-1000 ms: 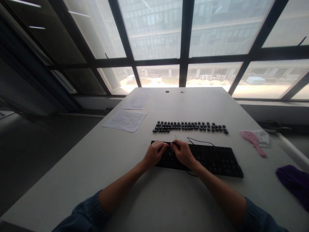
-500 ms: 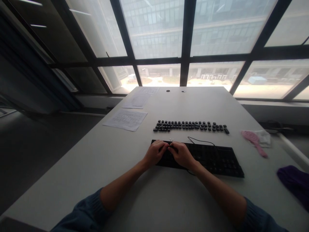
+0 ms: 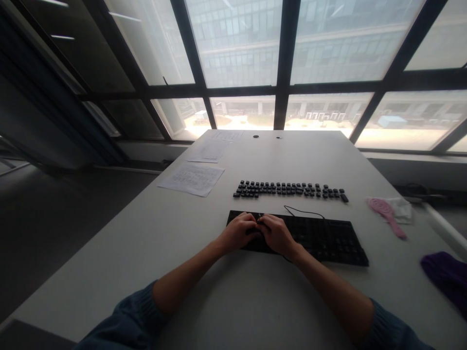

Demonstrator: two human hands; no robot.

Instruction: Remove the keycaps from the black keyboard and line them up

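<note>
A black keyboard lies on the white table, its right part uncovered and its left part partly under my hands. My left hand is over the keyboard's left part with its fingers closed. Right beside it, my right hand has its fingers bent and pressed together, and the fingertips of both hands meet. Whatever is between the fingertips is too small and dark to make out. Behind the keyboard, loose black keycaps stand in several rows. A thin black cable curves along the keyboard's back edge.
Printed sheets lie at the left on the table. To the right are a pink hairbrush on a pale wrapper and a purple cloth. Windows stand beyond the far edge.
My left hand has shifted slightly forward and right, closer against the right hand. The small pale prongs seen above the fingertips before now hardly show. The view has shifted slightly.
</note>
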